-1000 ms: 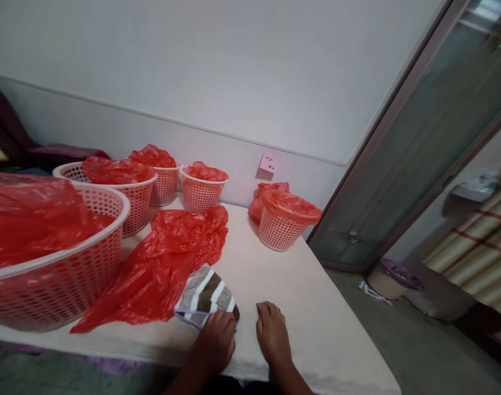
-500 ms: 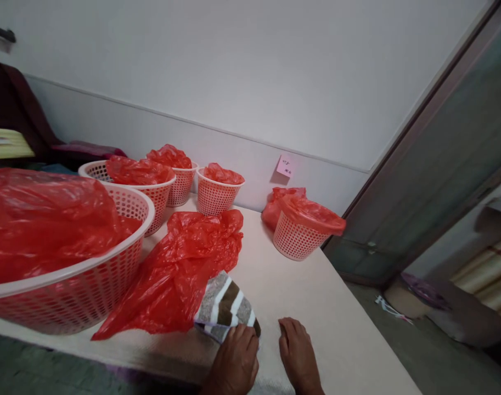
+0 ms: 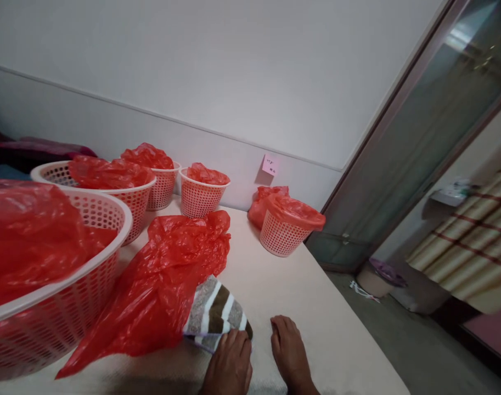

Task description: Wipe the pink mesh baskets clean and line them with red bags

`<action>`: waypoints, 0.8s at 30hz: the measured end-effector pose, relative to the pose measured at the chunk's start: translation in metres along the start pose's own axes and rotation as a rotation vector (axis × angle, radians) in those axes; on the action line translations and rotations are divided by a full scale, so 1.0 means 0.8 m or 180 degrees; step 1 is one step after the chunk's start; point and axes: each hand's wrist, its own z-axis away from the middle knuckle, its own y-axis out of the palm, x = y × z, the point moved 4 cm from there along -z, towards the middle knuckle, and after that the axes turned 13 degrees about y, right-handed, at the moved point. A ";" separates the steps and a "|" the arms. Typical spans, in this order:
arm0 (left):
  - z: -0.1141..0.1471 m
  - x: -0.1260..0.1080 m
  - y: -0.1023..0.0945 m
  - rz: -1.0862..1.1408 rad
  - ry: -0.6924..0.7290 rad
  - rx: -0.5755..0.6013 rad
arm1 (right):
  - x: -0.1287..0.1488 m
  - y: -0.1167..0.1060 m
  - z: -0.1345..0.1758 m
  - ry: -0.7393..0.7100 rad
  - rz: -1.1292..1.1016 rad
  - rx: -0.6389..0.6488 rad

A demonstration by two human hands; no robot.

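While the left hand [image 3: 229,362] rests on the low right part of the striped cloth [image 3: 214,310], the right hand [image 3: 290,351] sits just to the right of it, on the bare counter [image 3: 336,340]; the cloth lies flat near the front edge of the counter, with its upper left side touching the big red bag [image 3: 163,291]; its long way runs from the left, by the bag, across to the right and a little down; a dark brown tip points right, just by the left hand's fingers, and a thin purple edge runs along the low left side; the grey, white and brown stripes go across it on a slant.

The left fingers are bent and close together over the cloth's edge; I cannot tell if they pinch it; the right fingers are bent and close together too, apart from the cloth, and what is under them is hidden.

The red bag is spread out, with one long corner pointing down and left; beside it stands a big basket [image 3: 91,296] with red plastic inside; far to the right, a small basket [image 3: 279,240] stands near the wall [image 3: 250,77], under a pink note [image 3: 270,164].
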 end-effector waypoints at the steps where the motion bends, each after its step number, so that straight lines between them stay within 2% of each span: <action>1: 0.000 0.000 0.000 -0.0001 -0.0017 -0.0010 | 0.001 -0.001 0.000 0.0013 0.0004 0.0008; 10: -0.003 -0.005 -0.007 0.0027 -0.0065 -0.0081 | 0.001 -0.003 0.003 0.0041 -0.0041 0.0009; 24: -0.008 -0.005 -0.015 0.0080 0.0146 0.0075 | 0.008 -0.009 0.001 0.0207 -0.0024 -0.0037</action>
